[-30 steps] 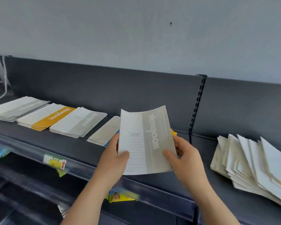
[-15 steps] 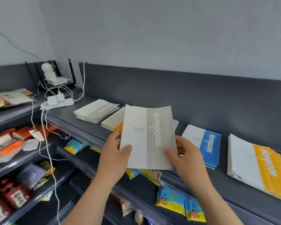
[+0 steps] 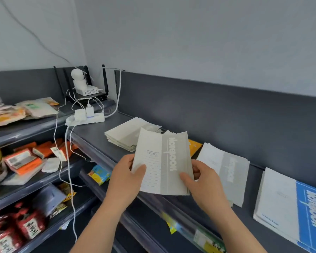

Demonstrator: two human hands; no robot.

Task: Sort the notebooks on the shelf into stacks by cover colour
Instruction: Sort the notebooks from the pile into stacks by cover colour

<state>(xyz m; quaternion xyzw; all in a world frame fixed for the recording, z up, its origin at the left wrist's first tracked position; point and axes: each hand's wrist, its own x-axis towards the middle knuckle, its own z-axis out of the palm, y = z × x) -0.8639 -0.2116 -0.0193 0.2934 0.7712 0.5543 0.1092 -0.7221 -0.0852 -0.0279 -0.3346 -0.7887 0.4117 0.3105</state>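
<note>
Both hands hold a grey-and-white notebook [image 3: 162,161] upright over the front edge of the dark shelf [image 3: 91,132]. My left hand [image 3: 126,172] grips its lower left edge with the thumb on the cover. My right hand [image 3: 202,179] grips its lower right edge. Behind it on the shelf lie a grey stack [image 3: 128,132], an orange stack [image 3: 194,147] mostly hidden by the held notebook, another grey stack [image 3: 226,170] and a blue stack [image 3: 290,207] at the right.
A white power strip [image 3: 86,118] with plugs and hanging cables sits at the shelf's left end, by a router and a small white camera [image 3: 78,79]. Lower shelves at the left hold snack packets [image 3: 24,159] and red jars [image 3: 26,227].
The view has swung left along the shelf: the loose pile at the right has left the frame, and the corner with the power strip has come in. Both hands keep holding the grey notebook.
</note>
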